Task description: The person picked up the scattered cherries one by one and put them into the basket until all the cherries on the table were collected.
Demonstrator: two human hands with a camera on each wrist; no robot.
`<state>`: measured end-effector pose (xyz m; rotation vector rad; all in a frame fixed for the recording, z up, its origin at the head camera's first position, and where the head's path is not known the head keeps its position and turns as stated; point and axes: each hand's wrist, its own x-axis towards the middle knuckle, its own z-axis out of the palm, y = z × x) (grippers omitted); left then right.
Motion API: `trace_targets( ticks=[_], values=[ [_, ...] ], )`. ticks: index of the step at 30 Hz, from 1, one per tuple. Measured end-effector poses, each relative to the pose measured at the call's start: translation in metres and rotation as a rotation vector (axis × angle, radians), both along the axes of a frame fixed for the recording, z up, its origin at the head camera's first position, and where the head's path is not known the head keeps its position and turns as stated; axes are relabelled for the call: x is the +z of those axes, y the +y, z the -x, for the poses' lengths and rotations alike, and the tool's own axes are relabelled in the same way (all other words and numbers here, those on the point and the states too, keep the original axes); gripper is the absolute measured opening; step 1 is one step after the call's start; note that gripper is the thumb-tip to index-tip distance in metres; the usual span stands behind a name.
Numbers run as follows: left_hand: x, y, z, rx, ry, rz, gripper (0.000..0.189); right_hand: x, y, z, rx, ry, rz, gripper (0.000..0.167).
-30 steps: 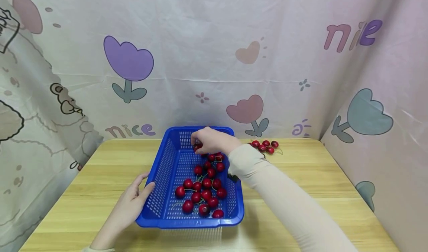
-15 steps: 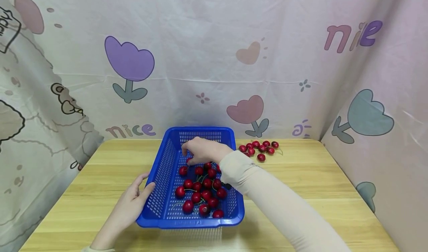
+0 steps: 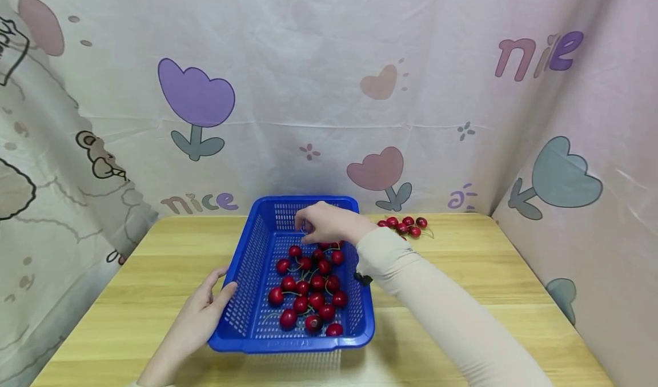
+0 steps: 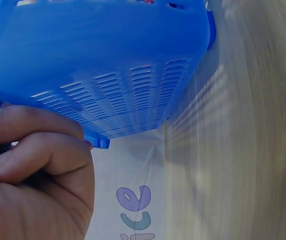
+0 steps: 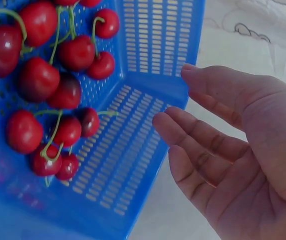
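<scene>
Gripping the left side of the blue basket (image 3: 293, 345): left hand (image 3: 203, 307), thumb on the rim, fingers bent round the outer side. Left wrist view agrees, fingers curled tight up under the rim.

Right hand (image 3: 329, 221) is over the far end of the basket, palm side down. Fingers loosely bent, thumb well apart from the fingertips, holding nothing. Right wrist view shows a gap between fingertips and fruit.

Red cherries (image 3: 275, 297), most with green stems, lie on the perforated basket floor. They bunch toward the middle and right, near end up to under the right hand; left strip of the floor is bare. Some at the far end are hidden by the hand, so can't give a count.

Second lot, loose cherries (image 3: 402, 229), sits on the tabletop (image 3: 462, 273) just beyond the basket's far right corner, partly behind the right sleeve (image 3: 437, 301). Small black object (image 3: 362, 279) by the right cuff, too small to tell. Printed cloth (image 3: 288, 84) with tulips and lettering hangs behind the tabletop.
</scene>
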<state>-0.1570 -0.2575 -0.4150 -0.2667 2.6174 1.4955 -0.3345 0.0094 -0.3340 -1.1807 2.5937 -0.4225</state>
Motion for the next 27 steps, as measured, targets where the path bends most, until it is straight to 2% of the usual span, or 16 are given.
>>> trace_targets(
  ticks=[8,16,21,27],
  values=[
    [-0.002,0.0,0.0,0.007,-0.01,-0.013,0.062,0.003,0.035,0.016,-0.047,0.026,0.052,0.025],
    [-0.001,0.0,0.0,0.015,-0.025,0.005,0.062,0.001,0.08,0.028,-0.137,0.025,0.105,0.029],
    [0.0,0.0,-0.001,0.016,-0.021,0.012,0.061,-0.01,0.108,0.036,-0.188,0.012,0.134,0.029],
    [0.0,0.001,-0.001,0.013,-0.019,0.003,0.061,-0.028,0.14,0.045,-0.266,0.019,0.121,0.027]
  ],
)
